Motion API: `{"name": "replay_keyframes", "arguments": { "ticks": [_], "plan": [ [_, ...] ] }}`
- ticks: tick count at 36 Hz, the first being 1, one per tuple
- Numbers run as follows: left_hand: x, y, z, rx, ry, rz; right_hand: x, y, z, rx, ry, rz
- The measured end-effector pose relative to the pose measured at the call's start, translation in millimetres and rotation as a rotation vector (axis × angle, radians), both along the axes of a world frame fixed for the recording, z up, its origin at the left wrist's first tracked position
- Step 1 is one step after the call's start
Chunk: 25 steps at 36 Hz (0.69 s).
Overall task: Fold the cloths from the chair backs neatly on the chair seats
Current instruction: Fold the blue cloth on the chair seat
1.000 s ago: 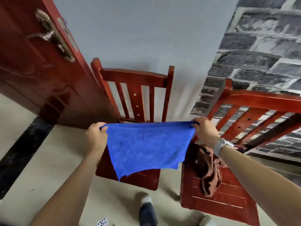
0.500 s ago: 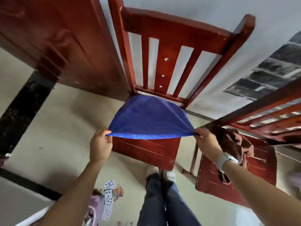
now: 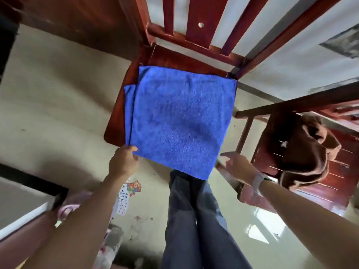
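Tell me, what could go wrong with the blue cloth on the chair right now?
The blue cloth hangs past the front edge of the chair seat, so it might slide off. Only the left hand pinches a corner; the right hand is off it. The layers at the left edge look uneven, so the fold may end up untidy.

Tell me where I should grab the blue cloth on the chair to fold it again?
Probably by its two near corners, reaching from the front of the chair. The blue cloth lies flat on the seat with its near edge hanging past the front, so those corners are free to pinch. The left hand already touches one; the right hand is open beside the other. Then lift them toward the chair back.
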State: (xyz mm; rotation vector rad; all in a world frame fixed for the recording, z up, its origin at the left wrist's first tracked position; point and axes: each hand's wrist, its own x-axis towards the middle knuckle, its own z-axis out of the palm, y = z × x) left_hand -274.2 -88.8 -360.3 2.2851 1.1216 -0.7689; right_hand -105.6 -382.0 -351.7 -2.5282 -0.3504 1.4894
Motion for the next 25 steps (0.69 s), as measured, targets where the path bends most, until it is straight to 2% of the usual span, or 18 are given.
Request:
{"name": "replay_keyframes", "arguments": {
  "ticks": [3,7,13,19,25],
  "plan": [
    [32.6,8.3,-9.2,0.062,-0.116,0.0,24.9,18.7,-14.1,0.018,-0.075,0.0],
    [87.9,23.1,-24.7,0.12,-0.287,-0.111,68.2,43.4,-29.9,0.137,-0.262,-0.1],
    [161.9,47.3,-54.1,0.169,-0.42,-0.324,128.1,75.5,-49.9,0.17,-0.465,-0.002],
    [214.6,62.7,-81.1,0.236,-0.339,-0.451,155.7,93.4,-75.0,0.099,-0.529,0.27],
    [233.1,75.1,-81.9,0.318,-0.322,-0.427,163.1,109.2,-81.2,0.013,-0.711,0.337]
  ]
}}
